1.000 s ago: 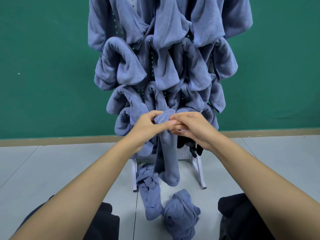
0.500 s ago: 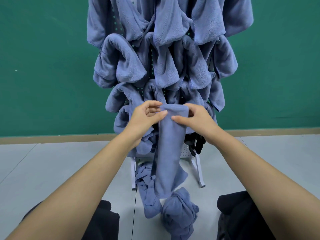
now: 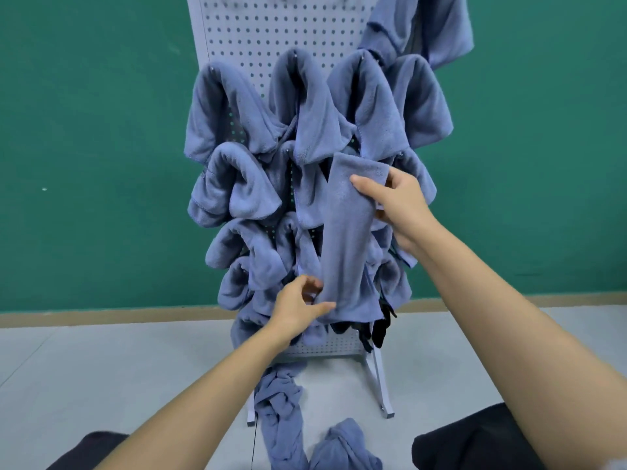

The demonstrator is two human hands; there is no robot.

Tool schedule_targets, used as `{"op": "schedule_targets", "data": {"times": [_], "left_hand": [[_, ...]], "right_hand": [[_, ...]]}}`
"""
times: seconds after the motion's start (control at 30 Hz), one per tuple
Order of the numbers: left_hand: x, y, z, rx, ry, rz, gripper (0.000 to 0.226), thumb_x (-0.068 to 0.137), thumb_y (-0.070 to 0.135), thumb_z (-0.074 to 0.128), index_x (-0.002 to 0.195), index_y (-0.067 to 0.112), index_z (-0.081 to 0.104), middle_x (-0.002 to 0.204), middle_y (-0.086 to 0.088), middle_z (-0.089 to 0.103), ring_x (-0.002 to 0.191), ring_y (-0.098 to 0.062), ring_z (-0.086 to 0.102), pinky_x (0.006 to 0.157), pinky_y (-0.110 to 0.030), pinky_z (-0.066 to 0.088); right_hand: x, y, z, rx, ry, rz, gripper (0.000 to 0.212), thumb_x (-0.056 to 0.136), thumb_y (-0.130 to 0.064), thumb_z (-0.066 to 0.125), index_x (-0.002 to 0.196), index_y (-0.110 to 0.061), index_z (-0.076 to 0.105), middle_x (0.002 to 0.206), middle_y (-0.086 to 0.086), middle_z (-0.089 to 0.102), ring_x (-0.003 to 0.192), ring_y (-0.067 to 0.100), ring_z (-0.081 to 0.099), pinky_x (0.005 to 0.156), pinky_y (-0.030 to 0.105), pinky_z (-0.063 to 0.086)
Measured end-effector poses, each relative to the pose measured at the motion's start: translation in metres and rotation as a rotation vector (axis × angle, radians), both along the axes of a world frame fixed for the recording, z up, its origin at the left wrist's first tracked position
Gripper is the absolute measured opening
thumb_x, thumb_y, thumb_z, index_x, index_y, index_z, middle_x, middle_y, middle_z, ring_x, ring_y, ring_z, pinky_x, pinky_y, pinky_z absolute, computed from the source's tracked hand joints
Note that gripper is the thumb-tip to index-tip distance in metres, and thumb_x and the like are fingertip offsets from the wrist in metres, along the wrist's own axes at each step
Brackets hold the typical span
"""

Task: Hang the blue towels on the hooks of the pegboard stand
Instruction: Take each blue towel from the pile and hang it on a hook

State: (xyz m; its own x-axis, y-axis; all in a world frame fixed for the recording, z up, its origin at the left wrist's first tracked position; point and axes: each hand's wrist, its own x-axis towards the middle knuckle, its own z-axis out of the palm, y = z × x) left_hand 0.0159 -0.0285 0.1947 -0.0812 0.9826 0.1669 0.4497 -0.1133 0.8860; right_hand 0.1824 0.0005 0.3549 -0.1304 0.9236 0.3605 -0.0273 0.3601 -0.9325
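Lifted higher, blue towel (image 3: 346, 239) long axis near upright, right hand (image 3: 397, 205) gripping top, left hand (image 3: 298, 307) pinching bottom

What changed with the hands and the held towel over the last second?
Both hands held the towel bunched at its top. Now the right hand has lifted the top end higher against the pegboard stand, while the left hand has slid down and pinches the lower end, stretching it lengthwise. The hung towels and the floor towels stayed put.
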Motion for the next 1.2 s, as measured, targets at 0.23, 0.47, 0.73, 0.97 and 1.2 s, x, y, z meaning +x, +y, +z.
{"op": "schedule_targets", "data": {"times": [0.23,0.47,0.73,0.97,1.2], "left_hand": [[-0.001,-0.002,0.001,-0.223,-0.697,0.101,0.021,0.083,-0.002,0.068,0.104,0.0,0.062,0.096,-0.017,0.068,0.083,-0.024,0.066,0.077,-0.033,0.059],[-0.026,-0.014,0.011,-0.406,-1.284,0.035,0.013,0.097,0.02,0.053,0.098,0.011,0.063,0.099,-0.004,0.068,0.094,-0.016,0.062,0.085,-0.033,0.047],[-0.006,-0.022,0.055,-0.039,-0.542,0.09,0.038,0.081,0.031,0.074,0.113,0.019,0.06,0.108,0.004,0.065,0.102,-0.011,0.06,0.091,-0.026,0.049],[0.047,-0.007,0.062,0.168,-0.179,0.177,0.039,0.072,0.02,0.073,0.103,0.021,0.049,0.09,0.004,0.063,0.08,-0.014,0.061,0.067,-0.029,0.052],[-0.003,-0.006,-0.019,-0.366,0.138,-0.128,0.019,0.074,0.001,0.075,0.081,0.012,0.061,0.08,-0.004,0.063,0.067,-0.009,0.056,0.058,-0.019,0.049]], "right_hand": [[0.012,0.001,0.038,0.033,0.075,-0.024,0.008,0.088,-0.014,0.068,0.09,-0.008,0.063,0.074,-0.002,0.066,0.059,0.002,0.061,0.052,0.016,0.046],[0.036,0.013,0.028,-0.068,0.169,-0.139,0.011,0.087,-0.021,0.069,0.095,-0.016,0.065,0.081,-0.003,0.067,0.066,0.007,0.061,0.06,0.022,0.049],[0.01,0.002,0.017,-0.042,-0.064,0.116,0.019,0.089,-0.014,0.066,0.108,-0.017,0.066,0.097,-0.002,0.071,0.087,0.006,0.066,0.07,0.02,0.053],[-0.008,-0.004,0.023,-0.022,0.097,0.125,0.018,0.089,-0.014,0.066,0.107,-0.013,0.066,0.095,-0.001,0.073,0.084,0.007,0.069,0.066,0.021,0.053],[0.013,0.003,0.036,0.038,0.11,0.057,0.019,0.091,-0.014,0.064,0.11,-0.014,0.065,0.098,0.001,0.072,0.089,0.013,0.068,0.072,0.027,0.053]]}}
